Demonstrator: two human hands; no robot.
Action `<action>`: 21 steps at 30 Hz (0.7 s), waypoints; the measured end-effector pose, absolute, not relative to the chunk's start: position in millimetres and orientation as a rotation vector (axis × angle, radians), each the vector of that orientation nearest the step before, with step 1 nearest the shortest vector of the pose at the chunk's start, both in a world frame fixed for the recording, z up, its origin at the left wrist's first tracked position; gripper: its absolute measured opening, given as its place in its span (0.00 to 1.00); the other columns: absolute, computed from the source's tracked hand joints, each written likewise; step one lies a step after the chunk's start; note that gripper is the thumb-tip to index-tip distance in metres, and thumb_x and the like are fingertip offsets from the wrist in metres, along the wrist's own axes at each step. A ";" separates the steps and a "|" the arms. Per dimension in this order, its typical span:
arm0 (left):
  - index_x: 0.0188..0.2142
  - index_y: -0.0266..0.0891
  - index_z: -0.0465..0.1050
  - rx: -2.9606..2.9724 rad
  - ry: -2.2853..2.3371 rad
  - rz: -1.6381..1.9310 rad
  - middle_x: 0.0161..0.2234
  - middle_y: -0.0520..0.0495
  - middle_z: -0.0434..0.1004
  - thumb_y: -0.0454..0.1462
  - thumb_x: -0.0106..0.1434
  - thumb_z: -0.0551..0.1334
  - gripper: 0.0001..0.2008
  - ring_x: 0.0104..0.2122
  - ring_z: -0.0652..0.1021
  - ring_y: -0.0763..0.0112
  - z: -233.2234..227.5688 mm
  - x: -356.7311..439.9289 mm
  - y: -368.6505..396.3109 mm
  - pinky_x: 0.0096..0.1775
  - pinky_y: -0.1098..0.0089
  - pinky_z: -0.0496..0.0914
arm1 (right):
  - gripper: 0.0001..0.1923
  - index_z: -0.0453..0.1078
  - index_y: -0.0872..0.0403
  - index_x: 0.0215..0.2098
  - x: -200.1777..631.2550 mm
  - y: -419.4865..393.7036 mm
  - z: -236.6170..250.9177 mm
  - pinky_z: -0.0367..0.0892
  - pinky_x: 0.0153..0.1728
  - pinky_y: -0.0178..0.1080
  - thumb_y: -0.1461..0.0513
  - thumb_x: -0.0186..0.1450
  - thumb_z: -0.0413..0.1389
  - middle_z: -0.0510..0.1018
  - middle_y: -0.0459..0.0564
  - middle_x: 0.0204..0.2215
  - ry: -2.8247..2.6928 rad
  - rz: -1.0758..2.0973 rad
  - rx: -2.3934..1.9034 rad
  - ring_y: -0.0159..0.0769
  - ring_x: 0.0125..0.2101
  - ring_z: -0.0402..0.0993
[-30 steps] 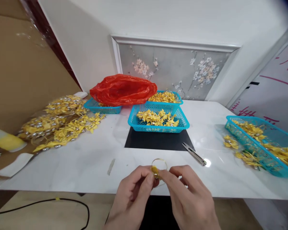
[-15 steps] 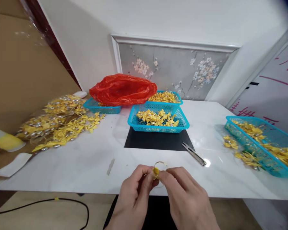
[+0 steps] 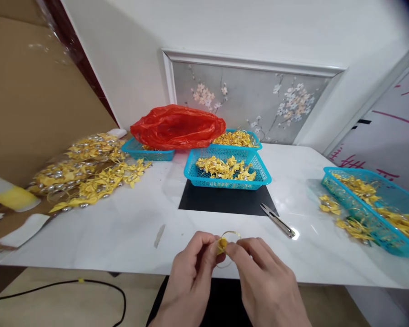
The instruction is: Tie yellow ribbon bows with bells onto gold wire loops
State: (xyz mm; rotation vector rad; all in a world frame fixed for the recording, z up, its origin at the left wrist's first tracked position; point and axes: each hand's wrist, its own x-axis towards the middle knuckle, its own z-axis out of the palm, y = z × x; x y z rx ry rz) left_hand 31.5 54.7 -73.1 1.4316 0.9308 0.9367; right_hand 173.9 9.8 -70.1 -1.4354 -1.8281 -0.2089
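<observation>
Yellow piece (image 3: pixel 221 245) pinched between both hands (image 3: pixel 195 268); thin loop (image 3: pixel 231 232) alongside.

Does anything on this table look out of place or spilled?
Some yellow flower pieces lie on the white tabletop beside the blue basket at right, while others sit inside it; whether they spilled, I can't tell. A greyish strip or smear also marks the tabletop near the left hand.

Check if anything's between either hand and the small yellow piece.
Nothing visible: the left hand and right hand meet at the small yellow piece. The thin loop arcs above it in view, not blocking them.
</observation>
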 end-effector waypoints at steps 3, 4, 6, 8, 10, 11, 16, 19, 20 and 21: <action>0.36 0.43 0.72 1.513 0.947 0.929 0.31 0.52 0.74 0.42 0.71 0.57 0.10 0.33 0.74 0.68 -71.0 32.7 55.8 0.39 0.71 0.72 | 0.12 0.70 0.54 0.46 168.3 12.9 -77.0 0.70 0.29 0.35 0.68 0.71 0.46 0.74 0.49 0.29 -1.745 -0.141 -1.407 0.36 0.29 0.73; 0.36 0.43 0.73 1.531 0.947 0.933 0.32 0.52 0.76 0.42 0.70 0.57 0.09 0.33 0.75 0.68 -69.9 33.0 56.0 0.40 0.71 0.72 | 0.12 0.70 0.54 0.46 166.9 14.2 -79.1 0.71 0.30 0.35 0.68 0.71 0.46 0.73 0.49 0.29 -1.712 -0.112 -1.399 0.36 0.28 0.73; 0.38 0.43 0.75 1.545 0.953 0.953 0.34 0.51 0.79 0.40 0.70 0.58 0.09 0.35 0.77 0.68 -67.9 33.6 56.3 0.41 0.71 0.72 | 0.12 0.70 0.55 0.48 165.4 16.7 -81.5 0.72 0.31 0.34 0.68 0.71 0.47 0.73 0.49 0.29 -1.671 -0.042 -1.373 0.35 0.28 0.74; 0.38 0.43 0.77 1.560 0.961 0.976 0.37 0.50 0.81 0.38 0.69 0.58 0.08 0.37 0.78 0.67 -66.8 34.2 56.7 0.43 0.71 0.72 | 0.13 0.70 0.54 0.50 165.5 18.6 -81.2 0.73 0.30 0.32 0.68 0.71 0.48 0.73 0.48 0.30 -1.665 0.060 -1.319 0.32 0.28 0.75; 0.37 0.44 0.78 1.580 0.965 0.998 0.39 0.50 0.81 0.36 0.68 0.59 0.09 0.39 0.78 0.66 -67.1 34.3 57.5 0.45 0.71 0.72 | 0.13 0.71 0.53 0.49 165.7 19.7 -78.9 0.72 0.29 0.29 0.69 0.71 0.48 0.73 0.47 0.30 -1.635 0.183 -1.260 0.30 0.27 0.74; 0.36 0.44 0.79 1.588 0.967 1.007 0.39 0.49 0.82 0.36 0.68 0.59 0.09 0.40 0.78 0.66 -67.6 34.2 57.9 0.46 0.71 0.71 | 0.12 0.71 0.52 0.47 165.5 20.0 -77.5 0.71 0.28 0.29 0.68 0.71 0.48 0.73 0.46 0.29 -1.596 0.243 -1.245 0.29 0.27 0.73; 0.31 0.42 0.77 1.584 0.983 1.047 0.36 0.49 0.80 0.36 0.66 0.60 0.09 0.35 0.78 0.68 -67.9 32.4 59.2 0.38 0.73 0.72 | 0.09 0.74 0.52 0.40 164.8 20.1 -72.4 0.66 0.23 0.30 0.62 0.71 0.51 0.75 0.45 0.28 -1.425 0.483 -1.289 0.30 0.24 0.69; 0.30 0.41 0.75 1.564 0.989 1.025 0.34 0.50 0.78 0.39 0.67 0.60 0.09 0.35 0.78 0.67 -66.0 31.5 57.7 0.36 0.72 0.71 | 0.10 0.74 0.51 0.40 166.2 20.4 -72.3 0.67 0.25 0.32 0.62 0.71 0.50 0.75 0.46 0.28 -1.449 0.479 -1.297 0.32 0.26 0.70; 0.31 0.41 0.75 1.553 0.993 1.009 0.32 0.50 0.77 0.40 0.67 0.60 0.10 0.35 0.77 0.66 -65.9 31.3 57.1 0.36 0.72 0.71 | 0.10 0.74 0.51 0.41 166.7 20.6 -73.0 0.67 0.26 0.32 0.63 0.72 0.49 0.75 0.46 0.29 -1.474 0.420 -1.298 0.32 0.27 0.71; 0.31 0.41 0.74 1.540 0.997 0.994 0.31 0.50 0.76 0.41 0.67 0.59 0.10 0.35 0.77 0.65 -66.2 31.1 56.5 0.36 0.72 0.71 | 0.11 0.73 0.52 0.41 166.9 20.8 -73.9 0.68 0.28 0.33 0.65 0.72 0.49 0.75 0.47 0.30 -1.512 0.329 -1.302 0.32 0.28 0.72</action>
